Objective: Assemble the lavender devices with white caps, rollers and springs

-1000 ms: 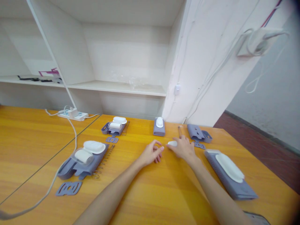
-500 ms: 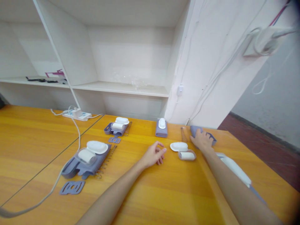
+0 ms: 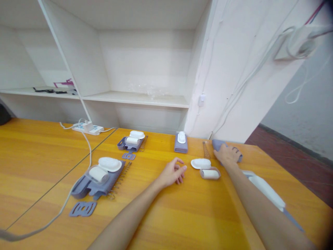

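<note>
Compared with a second ago, when it was covering the white oval dish, the right hand is now resting over the purple-grey case, behind and right of that dish; whether it is gripping, I cannot tell. The dish and the white roll just in front of it are lying free, so handling is apparently centring on the case. Left of the dish, the left hand is holding nothing, thumb and fingers apart.

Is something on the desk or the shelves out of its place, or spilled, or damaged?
Nothing looks spilled or broken. A white cable trails loosely from the power strip across the desk, passing close to the front-left purple case, which looks untidy. Crumpled-looking clear plastic lies on the shelf, like leftover wrapping.
</note>
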`<state>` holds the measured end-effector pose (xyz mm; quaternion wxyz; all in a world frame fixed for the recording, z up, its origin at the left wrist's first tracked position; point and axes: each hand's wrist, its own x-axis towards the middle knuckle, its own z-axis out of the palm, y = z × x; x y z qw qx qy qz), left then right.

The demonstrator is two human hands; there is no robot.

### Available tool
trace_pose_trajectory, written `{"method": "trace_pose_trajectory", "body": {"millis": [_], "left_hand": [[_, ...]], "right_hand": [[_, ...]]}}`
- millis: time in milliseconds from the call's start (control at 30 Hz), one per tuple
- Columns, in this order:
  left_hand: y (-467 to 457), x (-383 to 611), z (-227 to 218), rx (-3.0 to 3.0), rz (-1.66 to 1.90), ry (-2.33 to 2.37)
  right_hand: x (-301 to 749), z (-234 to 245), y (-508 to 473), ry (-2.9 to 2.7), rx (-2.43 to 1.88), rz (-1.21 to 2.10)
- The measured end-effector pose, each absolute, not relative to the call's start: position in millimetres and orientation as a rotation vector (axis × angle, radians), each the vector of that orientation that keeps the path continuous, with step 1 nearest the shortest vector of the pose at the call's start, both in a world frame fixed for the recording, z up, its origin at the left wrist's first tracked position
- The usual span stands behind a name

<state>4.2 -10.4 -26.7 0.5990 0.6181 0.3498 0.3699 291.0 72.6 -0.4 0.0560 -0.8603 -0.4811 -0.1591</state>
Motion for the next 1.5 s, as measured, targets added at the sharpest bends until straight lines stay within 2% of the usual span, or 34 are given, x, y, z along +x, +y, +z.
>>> {"method": "trace_pose_trajectory", "body": {"millis": [200, 400, 533, 700, 833, 1033, 1133, 1200, 1333, 1500], "left_hand": [[-10, 4, -27, 1.45, 0.856, 0.809], [-10, 4, -27, 1.447, 0.861, 0.818], [-12, 5, -25, 1.436, 0.881, 0.81], [-11, 4, -22, 1.404, 1.149, 0.934], [-4, -3, -17, 1.247, 1.356, 1.023], [11, -22, -6, 1.083, 1.144, 1.059], [20, -37, -1, 1.238, 0.987, 1.182], [25, -46, 2, 1.388, 0.908, 1.25], [34, -57, 5, 1.547, 0.866, 1.324], [28, -54, 8, 1.724, 0.889, 1.493]], "right_hand": [[290, 3, 75, -1.474, -2.62, -0.448], [290, 9, 76, -1.369, -2.643, -0.216], [264, 28, 61, -1.198, -2.507, -0.339], [195, 56, 19, -1.491, -2.262, -0.296], [135, 54, -21, -1.812, -2.121, -0.176], [95, 39, -47, -2.05, -2.011, -0.011], [107, 45, -40, -2.13, -1.897, 0.2], [123, 52, -32, -2.099, -1.872, 0.216], [160, 58, -18, -1.917, -2.12, 0.032], [190, 48, -11, -1.934, -2.378, 0.098]]}}
